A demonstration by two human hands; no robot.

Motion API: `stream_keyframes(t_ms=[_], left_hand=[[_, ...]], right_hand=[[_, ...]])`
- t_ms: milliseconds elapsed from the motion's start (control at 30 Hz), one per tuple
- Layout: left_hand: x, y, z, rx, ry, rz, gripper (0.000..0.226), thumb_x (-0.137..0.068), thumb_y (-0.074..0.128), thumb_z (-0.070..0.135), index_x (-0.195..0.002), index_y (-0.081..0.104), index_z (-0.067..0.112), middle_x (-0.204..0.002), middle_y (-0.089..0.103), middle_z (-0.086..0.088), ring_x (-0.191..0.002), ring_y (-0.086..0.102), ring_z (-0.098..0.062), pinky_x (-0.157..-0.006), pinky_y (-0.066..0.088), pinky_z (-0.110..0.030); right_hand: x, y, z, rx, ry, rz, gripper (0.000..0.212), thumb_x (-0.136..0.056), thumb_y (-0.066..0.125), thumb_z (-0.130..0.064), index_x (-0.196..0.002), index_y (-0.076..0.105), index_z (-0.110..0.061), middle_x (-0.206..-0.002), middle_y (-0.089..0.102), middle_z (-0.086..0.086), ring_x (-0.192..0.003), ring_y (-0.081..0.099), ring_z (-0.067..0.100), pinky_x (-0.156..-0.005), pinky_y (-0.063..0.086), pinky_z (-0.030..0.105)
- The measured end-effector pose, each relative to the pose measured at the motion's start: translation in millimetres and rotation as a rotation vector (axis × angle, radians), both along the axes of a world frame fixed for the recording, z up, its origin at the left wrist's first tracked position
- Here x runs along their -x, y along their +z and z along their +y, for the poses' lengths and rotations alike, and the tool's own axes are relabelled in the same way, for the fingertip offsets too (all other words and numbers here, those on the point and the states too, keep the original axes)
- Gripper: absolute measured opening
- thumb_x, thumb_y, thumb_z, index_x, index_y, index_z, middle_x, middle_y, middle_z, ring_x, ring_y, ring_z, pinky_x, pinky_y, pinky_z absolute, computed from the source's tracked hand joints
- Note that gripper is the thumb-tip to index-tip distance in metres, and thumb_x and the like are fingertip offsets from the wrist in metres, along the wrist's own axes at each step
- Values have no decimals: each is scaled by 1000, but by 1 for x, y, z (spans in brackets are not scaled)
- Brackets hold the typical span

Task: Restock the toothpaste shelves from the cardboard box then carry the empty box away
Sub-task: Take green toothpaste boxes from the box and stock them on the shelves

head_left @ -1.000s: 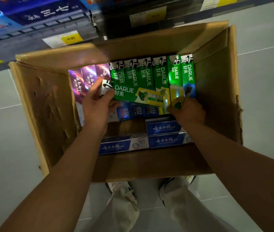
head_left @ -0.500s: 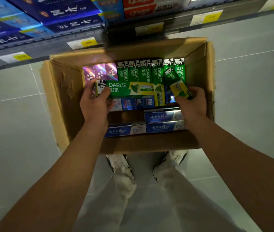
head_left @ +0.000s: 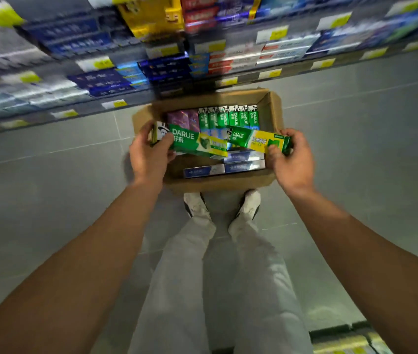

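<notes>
The left hand [head_left: 149,159] grips one green Darlie carton [head_left: 197,144] by its end and the right hand [head_left: 292,159] pinches a second carton [head_left: 259,140], both held just above the cardboard box [head_left: 274,111] on the floor. To shelve them well, find the matching green row on the blurred shelves [head_left: 151,72] first, then slide each in label outward, one hand at a time.

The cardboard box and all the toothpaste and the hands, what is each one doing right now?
Brown cardboard box: open, on the floor, still partly full.
Green and yellow Darlie carton on the left: lifted above the box, in the left hand's grip.
Left hand: curled round that carton's end.
Green and yellow Darlie carton on the right: lifted, tilted.
Right hand: pinching its end.
Green Darlie cartons: upright in a row.
Blue and silver cartons: lying flat.
</notes>
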State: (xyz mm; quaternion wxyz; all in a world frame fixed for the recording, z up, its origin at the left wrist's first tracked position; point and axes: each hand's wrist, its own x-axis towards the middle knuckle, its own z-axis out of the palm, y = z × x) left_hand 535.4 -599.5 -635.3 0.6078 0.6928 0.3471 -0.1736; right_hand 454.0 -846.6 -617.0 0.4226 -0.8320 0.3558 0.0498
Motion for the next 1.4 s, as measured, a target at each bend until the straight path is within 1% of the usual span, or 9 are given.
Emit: stream_keyframes(t_ms=[167, 333, 500, 667, 800, 1000, 1133, 1267, 1400], left_hand=[[43, 95, 33, -117, -154, -95, 44, -75, 74, 26, -116, 65, 39, -99, 70, 4, -90, 71, -20, -72, 61, -39], [104, 148, 76, -184, -183, -203, 50, -61, 70, 46, -108, 56, 57, -107, 71, 10, -98, 69, -18, -86, 57, -47], [177, 220, 117, -59, 36, -286, 49, -80, 74, 16, -125, 62, 30, -109, 69, -1, -89, 71, -15, -75, 61, -39], [249, 274, 172, 140, 303, -353, 43, -90, 64, 3, -127, 56, 23, -106, 67, -1, -82, 69, -15, -69, 60, -27], [289, 315, 222, 209, 432, -412, 44, -92, 62, 2, -131, 54, 20, -109, 68, -5, -83, 71, -16, -81, 59, -38], [312, 368, 303, 230, 496, -516, 47, -92, 60, 3, -136, 52, 19, -94, 74, 2, -80, 71, -18, -83, 58, -44], [311, 396, 361, 255, 521, -579, 40, -93, 60, 5, -127, 57, 25, -111, 68, -6, -89, 69, -24, -76, 60, -41], [304, 424, 430, 319, 547, -675, 38, -93, 59, 2, -126, 58, 21, -99, 70, -6, -81, 70, -22, -76, 59, -44], [290, 452, 505, 345, 470, -742, 45, -94, 58, 6, -137, 53, 19, -112, 69, -15, -90, 70, -30, -78, 58, -43]], right_hand=[[35, 90, 36, 53, 95, -1, 41, -90, 65, -14, -129, 53, -10, -106, 57, -7, -87, 53, 9, -71, 32, 8], [74, 154, 69, 91, 210, -36, 42, -88, 66, -18, -128, 54, -17, -120, 65, 6, -98, 60, 22, -86, 44, 27], [122, 210, 103, 92, 248, -157, 39, -89, 65, -21, -126, 55, -22, -113, 66, 1, -96, 60, 18, -81, 42, 23], [157, 264, 149, 37, 275, -277, 35, -90, 61, -16, -124, 53, -19, -103, 60, -6, -88, 55, 13, -74, 37, 20], [171, 301, 190, -28, 350, -391, 34, -90, 59, -19, -124, 52, -21, -98, 65, 0, -79, 57, 21, -69, 43, 31], [174, 363, 258, -49, 420, -510, 33, -92, 60, -24, -124, 51, -22, -91, 61, 0, -75, 57, 25, -68, 43, 37], [174, 400, 308, -64, 408, -587, 33, -93, 60, -26, -125, 50, -24, -91, 59, -4, -69, 55, 16, -60, 43, 31], [169, 433, 373, -77, 391, -671, 33, -94, 60, -23, -126, 52, -22, -86, 49, -18, -69, 49, 8, -61, 37, 27], [160, 456, 441, -77, 349, -724, 30, -94, 60, -24, -124, 53, -23, -92, 58, -7, -68, 53, 2, -57, 38, 16]])
